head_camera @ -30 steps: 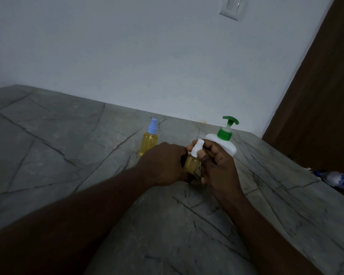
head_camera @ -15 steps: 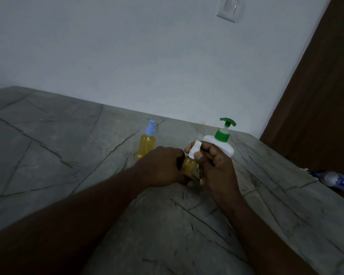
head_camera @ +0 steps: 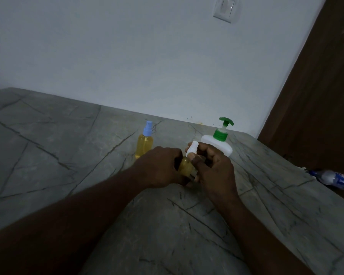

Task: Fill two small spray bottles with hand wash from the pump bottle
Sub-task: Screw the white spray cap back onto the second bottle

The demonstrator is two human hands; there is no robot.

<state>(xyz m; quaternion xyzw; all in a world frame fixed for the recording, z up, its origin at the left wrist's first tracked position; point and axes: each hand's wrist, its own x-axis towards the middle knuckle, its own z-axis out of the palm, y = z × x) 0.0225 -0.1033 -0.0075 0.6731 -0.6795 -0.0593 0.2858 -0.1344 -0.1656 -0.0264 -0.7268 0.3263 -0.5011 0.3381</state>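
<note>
A small spray bottle [head_camera: 185, 166] with yellow liquid sits between my hands near the middle of the grey counter. My left hand [head_camera: 159, 167] grips its body. My right hand [head_camera: 214, 169] pinches its white spray cap [head_camera: 193, 148] with thumb and fingers. The other small spray bottle [head_camera: 144, 143], yellow with a blue cap, stands upright behind my left hand. Behind my right hand stands a white pump bottle [head_camera: 216, 144] with a green pump, partly hidden by my fingers.
The grey stone counter [head_camera: 58, 155] runs left and toward me, meeting a white wall at the back. A brown door [head_camera: 316, 96] stands to the right. A plastic water bottle [head_camera: 332, 178] lies beyond the counter's right edge. A light switch [head_camera: 225, 8] is on the wall.
My hands stay on the small bottle; the right fingers have shifted slightly on the white cap. The view has tilted a little.
</note>
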